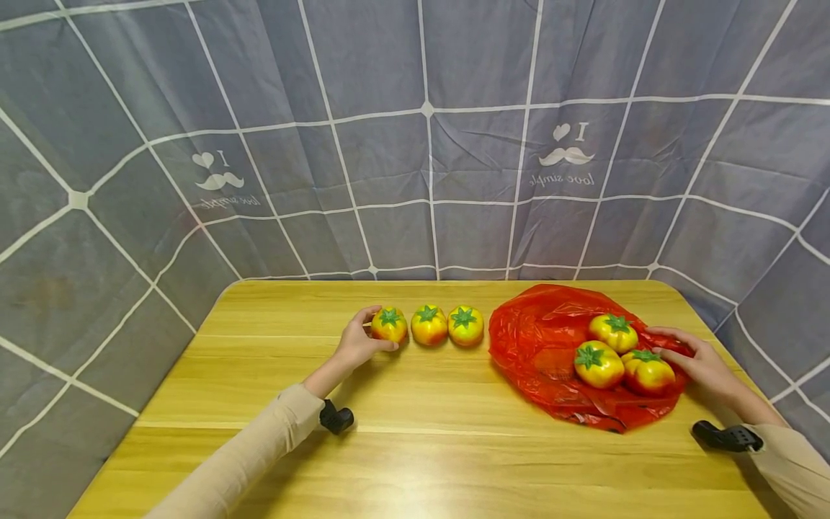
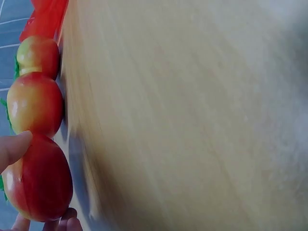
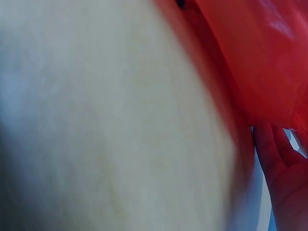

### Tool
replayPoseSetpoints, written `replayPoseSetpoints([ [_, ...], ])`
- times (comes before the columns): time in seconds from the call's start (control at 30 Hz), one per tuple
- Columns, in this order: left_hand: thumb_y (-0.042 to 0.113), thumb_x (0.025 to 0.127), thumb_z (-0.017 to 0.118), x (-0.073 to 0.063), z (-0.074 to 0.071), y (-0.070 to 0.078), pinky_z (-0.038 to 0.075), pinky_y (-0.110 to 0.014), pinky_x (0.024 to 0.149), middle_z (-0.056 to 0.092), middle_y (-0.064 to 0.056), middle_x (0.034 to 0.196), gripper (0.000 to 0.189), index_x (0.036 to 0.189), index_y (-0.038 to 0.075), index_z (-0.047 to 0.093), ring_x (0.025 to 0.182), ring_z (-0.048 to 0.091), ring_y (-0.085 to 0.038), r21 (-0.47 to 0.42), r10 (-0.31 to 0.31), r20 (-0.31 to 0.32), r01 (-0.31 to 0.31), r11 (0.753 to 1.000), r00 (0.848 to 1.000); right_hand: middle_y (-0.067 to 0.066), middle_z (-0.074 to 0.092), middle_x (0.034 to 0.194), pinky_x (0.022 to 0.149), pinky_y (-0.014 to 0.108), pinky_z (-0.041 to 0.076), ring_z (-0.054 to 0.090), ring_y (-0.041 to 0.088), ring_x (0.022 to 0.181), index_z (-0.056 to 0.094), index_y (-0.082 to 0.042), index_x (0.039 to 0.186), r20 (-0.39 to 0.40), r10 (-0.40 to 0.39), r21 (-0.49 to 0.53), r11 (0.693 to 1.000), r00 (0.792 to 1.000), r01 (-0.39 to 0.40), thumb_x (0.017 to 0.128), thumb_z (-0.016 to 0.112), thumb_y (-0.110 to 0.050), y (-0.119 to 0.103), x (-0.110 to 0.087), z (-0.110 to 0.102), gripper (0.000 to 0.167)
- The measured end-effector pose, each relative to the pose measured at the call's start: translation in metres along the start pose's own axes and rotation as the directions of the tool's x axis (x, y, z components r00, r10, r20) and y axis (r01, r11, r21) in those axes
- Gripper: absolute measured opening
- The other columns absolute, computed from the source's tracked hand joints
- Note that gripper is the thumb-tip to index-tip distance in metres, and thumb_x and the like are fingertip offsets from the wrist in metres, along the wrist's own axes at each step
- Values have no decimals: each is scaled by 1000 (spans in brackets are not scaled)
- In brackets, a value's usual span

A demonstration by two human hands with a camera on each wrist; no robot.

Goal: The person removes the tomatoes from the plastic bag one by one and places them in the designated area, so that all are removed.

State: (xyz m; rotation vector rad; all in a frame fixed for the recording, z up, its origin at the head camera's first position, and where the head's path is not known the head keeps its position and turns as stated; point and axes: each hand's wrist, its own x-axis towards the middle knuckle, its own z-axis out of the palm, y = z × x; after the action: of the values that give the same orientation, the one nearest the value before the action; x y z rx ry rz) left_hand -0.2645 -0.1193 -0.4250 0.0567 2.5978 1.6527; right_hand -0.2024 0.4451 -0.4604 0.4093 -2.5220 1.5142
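Observation:
Three yellow-and-red toy tomatoes with green leafy tops stand in a row on the table. My left hand [image 1: 357, 341] grips the leftmost tomato [image 1: 390, 325], thumb in front and fingers around its far side. Beside it sit the middle tomato [image 1: 429, 326] and the right one [image 1: 465, 326]. A red plastic bag [image 1: 532, 346] lies spread out, with three more tomatoes [image 1: 599, 365] grouped on it. At the bag's right edge, my right hand [image 1: 700, 362] reaches in with fairly straight fingers, touching the bag next to the nearest tomato [image 1: 648, 373]. Red film partly hides its fingers in the right wrist view.
The wooden table [image 1: 428, 461] ends at a grey checked curtain [image 1: 389, 158], which hangs behind it and along both sides. Black straps with cameras sit on the left wrist [image 1: 336, 417] and right wrist [image 1: 726, 437].

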Motion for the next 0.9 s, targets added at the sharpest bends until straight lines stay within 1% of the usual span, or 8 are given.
replayPoseSetpoints([
  [0.23, -2, 70, 80, 4, 2, -3, 45, -46, 101, 45, -23, 140, 81, 141, 2, 41, 116, 51, -37, -17, 11, -25, -11, 1000, 1000, -33, 61, 106, 73, 3, 45, 56, -16, 91, 63, -18, 123, 10, -1, 13, 1000, 1000, 1, 91, 54, 7, 0, 1, -1, 42],
  [0.43, -3, 69, 81, 8, 4, -4, 45, -46, 101, 45, -22, 139, 81, 140, 2, 41, 117, 52, -37, -16, 20, -16, -20, 1000, 1000, -33, 60, 107, 73, 3, 46, 57, -17, 91, 63, -16, 123, 18, -9, 1, 1000, 1000, 9, 91, 54, 7, 1, 3, -3, 41],
  [0.53, -2, 69, 81, 11, 5, -4, 45, -45, 102, 46, -22, 138, 81, 140, 3, 42, 117, 52, -37, -2, 27, -16, -27, 1000, 1000, -34, 59, 108, 74, 3, 46, 56, -18, 93, 63, -15, 122, 24, -11, -7, 1000, 1000, 11, 91, 54, 7, 0, 4, -3, 39],
  [0.7, -1, 69, 81, 12, 6, -5, 45, -45, 101, 46, -22, 137, 81, 140, 3, 42, 117, 52, -36, 13, 22, -8, -22, 1000, 1000, -35, 58, 109, 73, 3, 46, 54, -19, 95, 63, -14, 121, 20, -9, -22, 1000, 1000, 9, 90, 55, 7, -1, 5, -3, 38],
  [0.9, 1, 69, 82, 12, 6, -8, 46, -45, 99, 47, -22, 135, 81, 140, 3, 43, 114, 53, -36, 12, 21, -11, -21, 1000, 1000, -35, 58, 108, 73, 4, 46, 55, -17, 93, 62, -13, 122, 30, 20, -33, 999, 999, -19, 91, 56, 3, -6, 3, -3, 35],
])
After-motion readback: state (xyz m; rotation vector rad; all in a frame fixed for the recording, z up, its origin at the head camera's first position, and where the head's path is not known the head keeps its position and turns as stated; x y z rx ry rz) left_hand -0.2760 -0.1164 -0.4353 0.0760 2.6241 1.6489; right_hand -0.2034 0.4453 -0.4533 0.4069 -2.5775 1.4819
